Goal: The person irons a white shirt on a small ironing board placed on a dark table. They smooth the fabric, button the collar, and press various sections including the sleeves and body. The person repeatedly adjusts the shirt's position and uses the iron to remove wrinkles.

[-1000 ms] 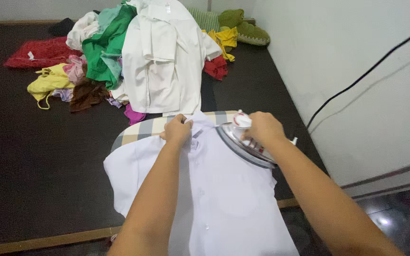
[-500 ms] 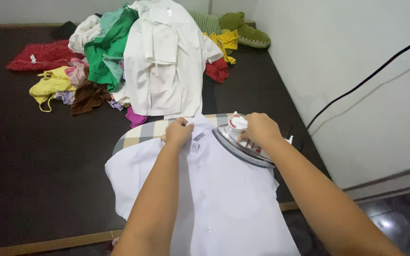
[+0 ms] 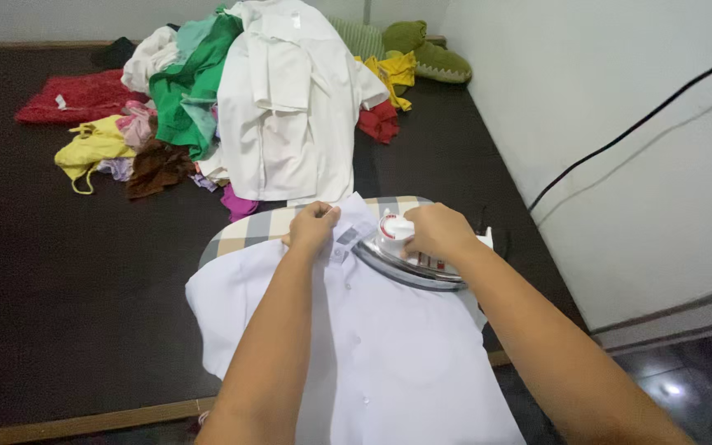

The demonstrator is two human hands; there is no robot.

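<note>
Two hands are working the white shirt point(image 3: 372, 346) spread on our checked board point(image 3: 249, 227). Our left hand point(image 3: 313, 229) is pinching the limp, light collar closed; our right hand point(image 3: 434, 233) is wrapping shut around the iron point(image 3: 405, 262), heavy, rigid, slick-soled, best held by its handle. Soft clothes point(image 3: 232, 99) are lying heaped beyond.

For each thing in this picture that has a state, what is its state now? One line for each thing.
White shirt: spread flat on the board, buttoned, collar end pinched.
Iron: tilted, soleplate on the shirt near the collar.
Left hand: shut on the collar.
Right hand: shut on the iron's handle.
Ironing board: mostly covered by the shirt.
Pile of clothes: heaped, unfolded.
Black cable: hanging along the wall.
</note>
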